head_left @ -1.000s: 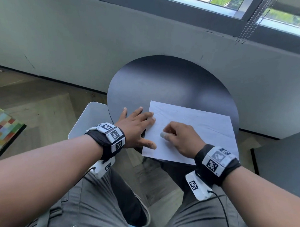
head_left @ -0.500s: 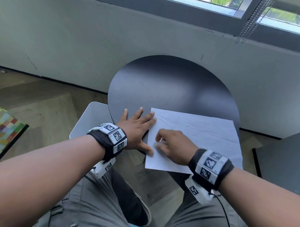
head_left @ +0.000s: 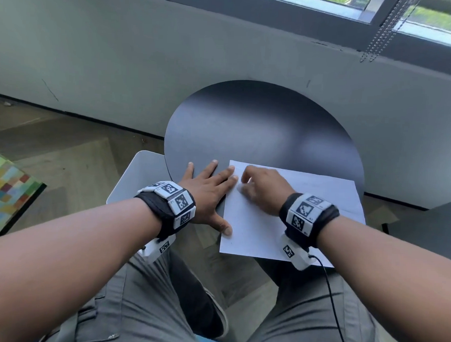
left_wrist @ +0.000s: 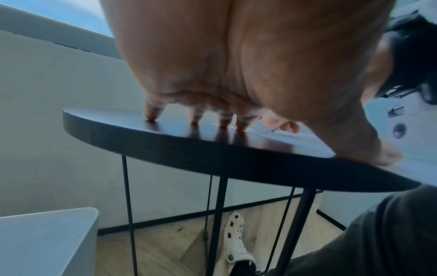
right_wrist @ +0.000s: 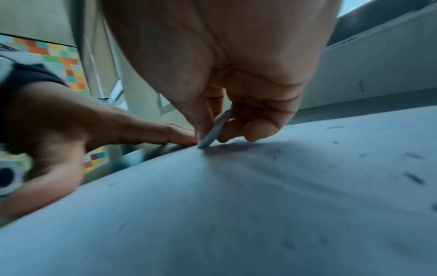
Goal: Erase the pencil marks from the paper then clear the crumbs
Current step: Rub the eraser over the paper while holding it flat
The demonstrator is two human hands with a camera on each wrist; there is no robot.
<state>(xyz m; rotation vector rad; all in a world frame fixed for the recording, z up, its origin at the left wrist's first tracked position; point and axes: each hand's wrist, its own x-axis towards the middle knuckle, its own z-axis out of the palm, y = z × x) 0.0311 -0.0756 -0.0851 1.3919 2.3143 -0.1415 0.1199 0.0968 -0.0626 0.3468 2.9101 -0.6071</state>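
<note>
Small round black table [head_left: 259, 131] shoved up against a grey wall under a window, wood floor below, and some colourful checkered thing [head_left: 6, 188] off to the left. A white stool or side table [head_left: 137, 178] sits just left of the table. The paper [head_left: 307, 199] lies flat on the near right part of the top, long axis running left-right and skewed a bit, with its near edge hanging off the table toward the person's lap. The left hand [head_left: 208, 193] is spread flat, fingers straight, palm on the table right beside the paper's left edge, fingertips and thumb landing on that edge to pin it. The right hand [head_left: 262, 190] is curled up near the far left corner of the sheet, pinching an eraser [right_wrist: 214, 130]. From the right wrist view the eraser is a thin pale slab, tilted steeply with its lower end touching the paper and its upper end tucked up between thumb and fingers. A few dark crumbs [right_wrist: 413, 178] lie scattered on the sheet to the right of the hand. The head view is blurry around the right fingers, so the eraser can't really be made out there. Grey trousers and a white clog [left_wrist: 236, 240] show under the table.
</note>
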